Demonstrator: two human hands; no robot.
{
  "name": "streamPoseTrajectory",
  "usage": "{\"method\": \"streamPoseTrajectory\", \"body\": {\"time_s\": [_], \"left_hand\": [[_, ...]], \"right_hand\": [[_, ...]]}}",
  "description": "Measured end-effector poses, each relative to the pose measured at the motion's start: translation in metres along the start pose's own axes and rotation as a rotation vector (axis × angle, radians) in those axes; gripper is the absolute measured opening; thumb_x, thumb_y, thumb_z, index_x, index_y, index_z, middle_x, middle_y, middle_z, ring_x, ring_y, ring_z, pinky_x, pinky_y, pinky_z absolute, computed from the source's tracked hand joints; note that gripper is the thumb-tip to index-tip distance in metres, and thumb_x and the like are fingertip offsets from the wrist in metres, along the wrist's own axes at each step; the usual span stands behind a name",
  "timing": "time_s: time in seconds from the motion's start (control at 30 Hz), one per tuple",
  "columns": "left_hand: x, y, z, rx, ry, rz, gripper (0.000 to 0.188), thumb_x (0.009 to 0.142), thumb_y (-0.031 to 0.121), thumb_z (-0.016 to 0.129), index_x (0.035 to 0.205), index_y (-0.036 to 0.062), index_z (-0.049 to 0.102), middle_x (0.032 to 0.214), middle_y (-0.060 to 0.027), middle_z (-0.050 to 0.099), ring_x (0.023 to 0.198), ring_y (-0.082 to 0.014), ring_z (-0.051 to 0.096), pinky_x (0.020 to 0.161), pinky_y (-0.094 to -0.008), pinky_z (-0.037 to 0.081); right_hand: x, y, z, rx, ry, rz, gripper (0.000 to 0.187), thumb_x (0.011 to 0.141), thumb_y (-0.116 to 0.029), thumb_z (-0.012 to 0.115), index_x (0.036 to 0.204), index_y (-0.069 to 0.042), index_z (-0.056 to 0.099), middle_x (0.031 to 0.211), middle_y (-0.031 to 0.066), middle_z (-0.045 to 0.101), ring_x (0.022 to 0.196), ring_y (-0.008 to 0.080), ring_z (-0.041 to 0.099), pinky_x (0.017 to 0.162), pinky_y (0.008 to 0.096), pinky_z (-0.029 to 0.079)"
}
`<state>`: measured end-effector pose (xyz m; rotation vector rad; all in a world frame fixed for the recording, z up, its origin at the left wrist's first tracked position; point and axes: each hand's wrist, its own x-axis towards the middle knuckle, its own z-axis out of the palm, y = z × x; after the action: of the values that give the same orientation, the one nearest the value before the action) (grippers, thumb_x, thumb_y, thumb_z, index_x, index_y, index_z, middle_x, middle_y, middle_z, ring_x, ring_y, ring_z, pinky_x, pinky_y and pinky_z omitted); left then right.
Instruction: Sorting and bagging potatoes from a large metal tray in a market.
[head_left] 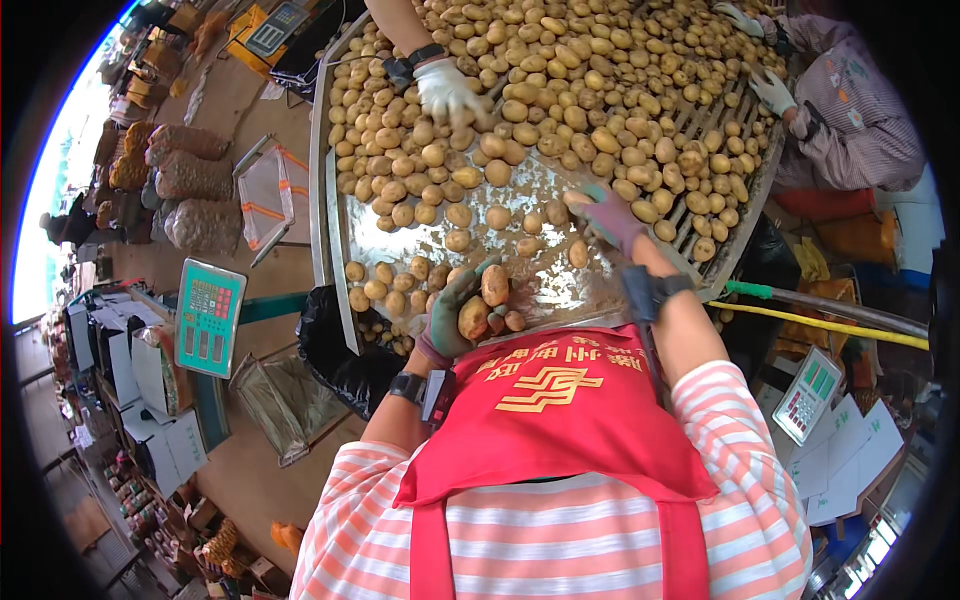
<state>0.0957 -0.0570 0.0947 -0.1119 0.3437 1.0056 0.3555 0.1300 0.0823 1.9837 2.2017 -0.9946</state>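
Metal table [545, 290], potatoes [473, 318] cupped inside the curled left hand [449, 322], pale potato [575, 198] gripped at the right hand's [611, 217] far end

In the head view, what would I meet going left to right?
Teal-faced rectangular scale, black plastic bag, green-and-purple gloved left hand, green-and-purple gloved right hand, teal-and-white rectangular scale.
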Motion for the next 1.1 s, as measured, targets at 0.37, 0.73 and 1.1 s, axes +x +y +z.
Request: {"method": "streamPoseTrajectory", "body": {"time_s": [0.37,0.73,1.1], "left_hand": [[0.043,-0.021,0.021,0.499,-0.029,-0.185,0.049,0.098,0.03,0.043,0.139,0.004,0.037,0.118,-0.0083,0.053,0.093,-0.0137,0.056,0.075,-0.0271,0.049],[0.075,-0.041,0.004,0.811,-0.008,-0.307,0.039,0.099,0.027,0.045,0.132,0.0062,0.043,0.108,-0.0082,0.058,0.089,-0.014,0.058,0.074,-0.0248,0.049],[0.11,-0.079,0.051,1.725,-0.795,0.337,0.076,0.079,0.02,0.073,0.138,0.0017,0.028,0.124,-0.0191,0.053,0.11,-0.0311,0.057,0.091,-0.0396,0.046]], "right_hand": [[-0.175,0.041,0.001,1.139,-0.256,-0.554,0.051,0.095,-0.036,0.052,0.135,-0.004,0.046,0.098,0.0061,0.058,0.065,0.0087,0.051,0.055,0.0237,0.045],[-0.25,0.143,0.013,1.856,0.125,0.392,0.038,0.097,-0.034,0.044,0.127,-0.011,0.051,0.1,0.0076,0.063,0.06,0.011,0.054,0.054,0.0246,0.046],[-0.218,0.05,0.015,1.195,0.147,-0.093,0.036,0.091,-0.03,0.057,0.113,-0.002,0.056,0.095,0.0044,0.059,0.081,0.0087,0.056,0.07,0.0253,0.047]]}}
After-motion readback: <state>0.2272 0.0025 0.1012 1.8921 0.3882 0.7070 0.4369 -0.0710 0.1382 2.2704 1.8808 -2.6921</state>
